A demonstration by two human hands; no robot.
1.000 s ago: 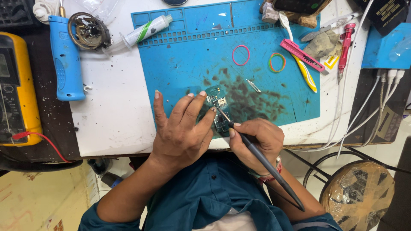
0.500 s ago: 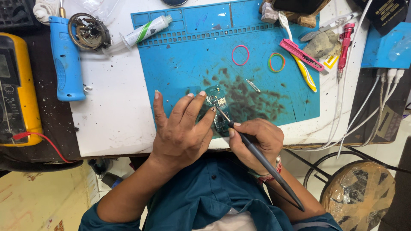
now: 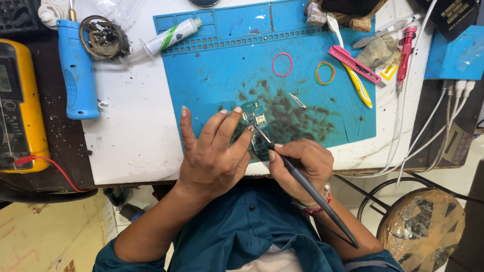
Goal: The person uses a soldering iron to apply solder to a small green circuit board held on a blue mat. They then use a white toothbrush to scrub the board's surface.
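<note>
A small green circuit board [image 3: 256, 130] lies on the stained blue work mat [image 3: 242, 65] near its front edge. My left hand [image 3: 214, 151] rests flat beside the board, fingertips pressing its left side. My right hand [image 3: 302, 166] grips a thin black tool [image 3: 307, 189] like a pen, and the metal tip touches the board's middle. Part of the board is hidden under my fingers.
A blue-handled tool [image 3: 76, 70] and a yellow multimeter [image 3: 20, 106] lie at the left. A tube [image 3: 171, 36], two rubber bands [image 3: 282, 64], a pink cutter [image 3: 354, 64], a red screwdriver [image 3: 404, 53] and white cables [image 3: 438, 126] surround the mat. A round stool [image 3: 421, 229] stands lower right.
</note>
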